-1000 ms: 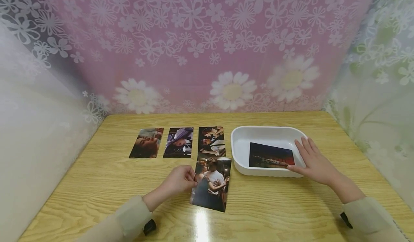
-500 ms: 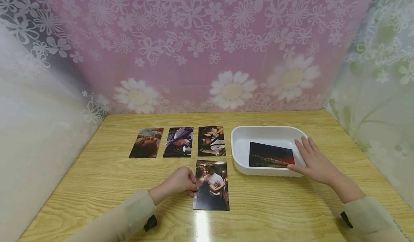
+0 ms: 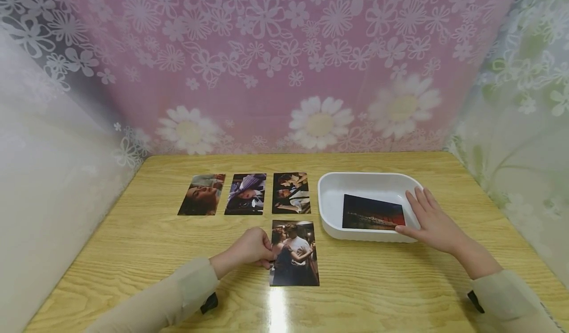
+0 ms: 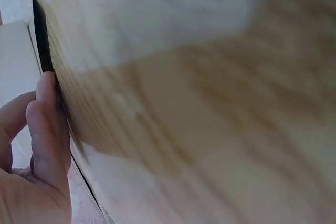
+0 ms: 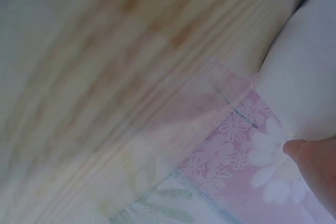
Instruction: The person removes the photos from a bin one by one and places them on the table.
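Toward the near edge of the yellow wood-grain table (image 3: 364,283), the person's left hand (image 3: 251,246) pinches a glossy, upright rectangular photo print (image 3: 295,254) showing two figures in dim light. Thumb and fingers take its left long edge, around the middle; whether the whole sheet rests on the wood, I cannot tell. It looks light and thin, like photo card: stiff enough to move from one side, yet likely to bow or crease if squeezed at a corner. Its sheen suggests a slippery, easily smudged face, so the edge seems the right place to hold.

A little farther back and to the right, the right hand (image 3: 433,227) lies spread across the right rim of a white, rounded-corner tray (image 3: 364,234), probably plastic, with its fingers fairly straight. Inside lies a dark sideways print with a red patch (image 3: 373,213); its near right corner is by the thumb, but contact is unclear. Lying against the tray floor, it may be easiest to lift by a raised edge.

Beyond the pinched print, a row of three glossy prints lies flat and apart: a reddish-brown one (image 3: 202,194), a purple-and-black one (image 3: 246,194) and a black, tan and white one (image 3: 291,193). Behind the table hangs a pink backdrop with white flowers (image 3: 266,81).
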A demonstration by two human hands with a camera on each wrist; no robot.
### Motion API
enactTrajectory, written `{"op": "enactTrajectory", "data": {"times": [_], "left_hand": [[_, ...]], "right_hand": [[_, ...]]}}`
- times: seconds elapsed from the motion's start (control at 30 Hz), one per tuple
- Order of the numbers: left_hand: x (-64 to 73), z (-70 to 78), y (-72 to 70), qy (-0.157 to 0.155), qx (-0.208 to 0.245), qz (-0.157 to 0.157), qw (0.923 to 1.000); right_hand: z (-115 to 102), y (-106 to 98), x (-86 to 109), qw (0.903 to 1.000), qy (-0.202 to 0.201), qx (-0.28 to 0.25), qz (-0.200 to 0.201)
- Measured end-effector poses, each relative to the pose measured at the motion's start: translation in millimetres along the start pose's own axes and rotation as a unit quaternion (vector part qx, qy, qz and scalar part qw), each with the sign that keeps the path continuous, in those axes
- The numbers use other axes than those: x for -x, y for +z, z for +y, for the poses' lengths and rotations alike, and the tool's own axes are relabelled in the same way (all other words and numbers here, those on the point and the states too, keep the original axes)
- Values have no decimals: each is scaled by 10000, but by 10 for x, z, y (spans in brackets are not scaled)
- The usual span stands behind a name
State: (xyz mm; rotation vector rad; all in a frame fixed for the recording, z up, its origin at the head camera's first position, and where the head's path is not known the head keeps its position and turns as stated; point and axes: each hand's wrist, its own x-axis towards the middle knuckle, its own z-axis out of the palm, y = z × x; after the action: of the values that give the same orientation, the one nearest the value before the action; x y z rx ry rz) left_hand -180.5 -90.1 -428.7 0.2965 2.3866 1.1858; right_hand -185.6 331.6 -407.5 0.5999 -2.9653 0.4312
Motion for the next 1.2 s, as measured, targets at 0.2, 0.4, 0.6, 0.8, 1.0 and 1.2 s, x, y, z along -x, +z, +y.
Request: {"op": "enactTrajectory", "data": {"times": [0.2,0.4,0.6,0.8,1.0,1.2], "left_hand": [[-24,-15,15,39,-111,-48,9999],[-33,63,-17,41,-294,-30,9996],[-133,328,-132,530,-138,101,9984],[-262,588,-182,1361,-379,371,9893],[-461,779,-114,1813,73,462,9823],[-594,1017,-13,2013,466,498,9771]], "right_hand": [[7,11,6,10000,-40,48,54],[-2,-3,9,10000,30,25,-31],[2,-23,12,9999,97,18,-95],[4,-4,17,10000,51,50,-24],[3,1,13,10000,20,27,40],[-16,-17,7,10000,0,9,9]]}}
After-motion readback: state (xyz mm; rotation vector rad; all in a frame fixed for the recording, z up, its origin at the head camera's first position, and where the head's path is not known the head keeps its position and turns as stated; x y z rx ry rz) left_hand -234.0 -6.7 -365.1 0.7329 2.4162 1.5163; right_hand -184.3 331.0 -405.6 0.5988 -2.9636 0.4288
